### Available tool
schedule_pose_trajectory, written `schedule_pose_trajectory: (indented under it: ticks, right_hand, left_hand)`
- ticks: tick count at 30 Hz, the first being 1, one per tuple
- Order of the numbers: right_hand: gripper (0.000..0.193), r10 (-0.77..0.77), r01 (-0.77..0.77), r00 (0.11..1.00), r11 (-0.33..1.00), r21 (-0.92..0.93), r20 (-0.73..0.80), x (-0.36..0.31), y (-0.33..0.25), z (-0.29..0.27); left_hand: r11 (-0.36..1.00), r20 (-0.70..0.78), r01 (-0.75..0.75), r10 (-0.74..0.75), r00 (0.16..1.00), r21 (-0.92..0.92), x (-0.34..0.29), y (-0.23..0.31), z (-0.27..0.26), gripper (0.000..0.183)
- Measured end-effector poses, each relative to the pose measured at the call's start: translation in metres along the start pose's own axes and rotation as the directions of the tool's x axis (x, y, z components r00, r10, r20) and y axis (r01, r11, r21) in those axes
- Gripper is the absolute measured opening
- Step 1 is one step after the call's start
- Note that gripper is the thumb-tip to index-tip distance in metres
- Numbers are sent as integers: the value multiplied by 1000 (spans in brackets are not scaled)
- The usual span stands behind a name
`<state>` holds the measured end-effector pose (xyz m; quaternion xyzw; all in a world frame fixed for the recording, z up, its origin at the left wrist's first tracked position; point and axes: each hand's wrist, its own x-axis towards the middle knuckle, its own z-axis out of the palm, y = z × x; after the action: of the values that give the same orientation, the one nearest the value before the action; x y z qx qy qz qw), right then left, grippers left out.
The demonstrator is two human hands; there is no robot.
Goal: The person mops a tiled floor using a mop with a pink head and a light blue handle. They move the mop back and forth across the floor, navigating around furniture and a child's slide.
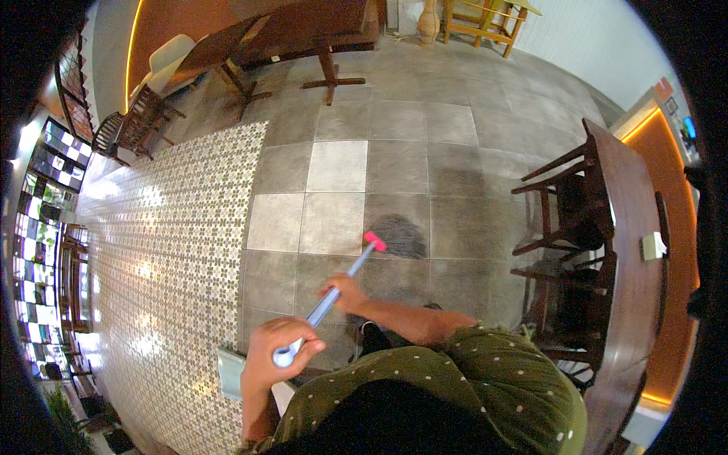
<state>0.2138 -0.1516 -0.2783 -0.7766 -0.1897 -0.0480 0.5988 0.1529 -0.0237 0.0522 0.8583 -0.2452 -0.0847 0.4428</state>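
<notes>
A mop with a pale blue handle (326,302), a pink socket (374,242) and a dark, splayed, blurred head (398,236) slants away from me. Its head rests on the grey floor tiles. My left hand (282,343) is closed around the handle near its top end. Farther down the shaft, my right hand (346,293) grips it too, fingers wrapped round. Part of my dark shoe (368,330) shows below the right forearm.
A long wooden table (633,220) with dark chairs (561,197) stands at right. Dark tables (327,74) and a wooden chair (136,125) are at far left. Patterned tiles (174,250) cover the left floor. A pale flat-sided object (230,373) sits beside my left forearm.
</notes>
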Motion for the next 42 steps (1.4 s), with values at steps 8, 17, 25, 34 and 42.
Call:
schedule_pose_trajectory:
  ticks: [8,17,25,34,42]
  right_hand:
    - [35,-226,238,745,969,67,628,38,25,86]
    - [38,-19,111,670,991,-75,742,34,-2,37]
    - [41,176,-30,733,974,-227,658,-75,25,-133]
    - [35,274,-178,916,932,-316,292,-232,39,-315]
    - [26,458,-411,888,752,-515,-42,-316,67,-358]
  left_hand:
    - [971,-121,93,-68,990,219,-24,-12,14,15]
    - [975,-338,140,-192,922,-172,-42,2,27,30]
    - [908,-62,66,-101,993,-413,-12,29,101,24]
    - [842,305,-155,350,886,-517,42,71,256,17]
    - [840,439,-116,389,810,-530,54,74,328,21]
